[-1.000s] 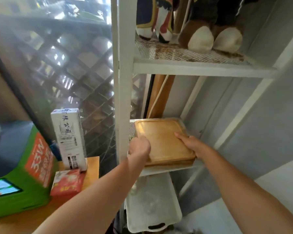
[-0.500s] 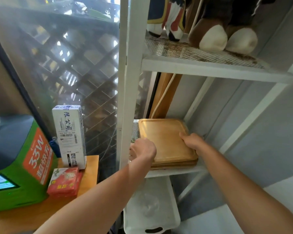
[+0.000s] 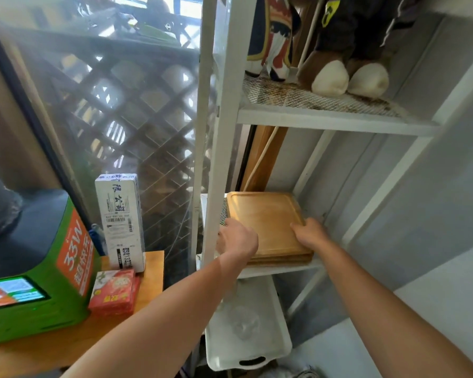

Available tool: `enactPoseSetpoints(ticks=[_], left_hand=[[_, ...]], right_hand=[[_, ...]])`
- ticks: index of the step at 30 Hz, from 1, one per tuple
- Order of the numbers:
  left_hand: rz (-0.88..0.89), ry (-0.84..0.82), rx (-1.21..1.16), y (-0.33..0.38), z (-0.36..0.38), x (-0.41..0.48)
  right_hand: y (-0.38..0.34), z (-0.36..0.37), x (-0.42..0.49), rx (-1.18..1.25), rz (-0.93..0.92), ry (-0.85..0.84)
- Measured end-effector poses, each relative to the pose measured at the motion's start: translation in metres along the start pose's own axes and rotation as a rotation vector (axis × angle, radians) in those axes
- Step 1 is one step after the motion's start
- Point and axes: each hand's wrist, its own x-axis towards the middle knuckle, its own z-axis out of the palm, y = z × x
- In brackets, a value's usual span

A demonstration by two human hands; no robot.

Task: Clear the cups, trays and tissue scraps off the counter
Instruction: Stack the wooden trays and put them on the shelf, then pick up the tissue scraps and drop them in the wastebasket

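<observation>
on the middle shelf [image 3: 281, 270] of a white metal rack, a stack of square wooden trays [image 3: 268, 222] with rounded corners and a shallow raised rim lies flat, its smooth honey-coloured top facing up and the layered edges of the lower trays showing at the near side. the left hand [image 3: 239, 238] curls over the stack's near left corner, fingers hidden behind the rack's upright, so how firmly it grips cannot be told. the right hand [image 3: 309, 233] presses on the near right edge, thumb lying on the top surface and fingers wrapped down the side, grasping the stack. the shelf floor under the trays is fine wire mesh. one level up, another mesh shelf [image 3: 311, 99], speckled with rust, carries plush toys [image 3: 347, 77] with soft cream feet. below, a white plastic tray [image 3: 246, 347] with a slot handle holds something clear and glassy. to the left, a wooden counter [image 3: 150, 271] bears a glossy green box [image 3: 66, 296], a tall white carton [image 3: 120, 222] and a flat red packet [image 3: 112, 293].
</observation>
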Motion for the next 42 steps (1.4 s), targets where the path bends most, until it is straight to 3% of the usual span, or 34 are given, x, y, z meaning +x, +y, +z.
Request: enactPoseSetpoints(ticks=[5,8,12,15,19,24,31,37,42], left_hand=[[0.225,0.032,0.118,-0.014,-0.006,-0.031],[0.415,0.092,0.23,-0.024,-0.013,-0.046],[0.525,-0.048,0.301,-0.037,-0.027,-0.07],[0.631,-0.204,0.316,-0.063,-0.04,-0.086],[0.761,-0.184,0.449,-0.132,-0.062,-0.104],[0.732,-0.265,0.523,-0.259,-0.126,-0.121],[0.435,-0.256,0.611,-0.483,-0.251,-0.147],[0.266,-0.055,0.552,-0.559,-0.361,-0.139],[0.194,0.091,0.51,-0.603,-0.439,-0.127]], right_hand=[[0.006,0.009,-0.04,-0.287,-0.142,0.228],[0.008,0.019,-0.067,-0.34,-0.189,0.359],[0.025,0.033,-0.115,-0.373,-0.21,0.406],[0.038,0.042,-0.158,-0.294,-0.233,0.367],[0.043,0.077,-0.226,-0.306,-0.136,0.187],[0.025,0.169,-0.326,-0.318,-0.15,0.084],[-0.083,0.337,-0.454,-0.435,-0.353,-0.26],[-0.195,0.416,-0.523,-0.439,-0.615,-0.342],[-0.258,0.452,-0.547,-0.406,-0.708,-0.366]])
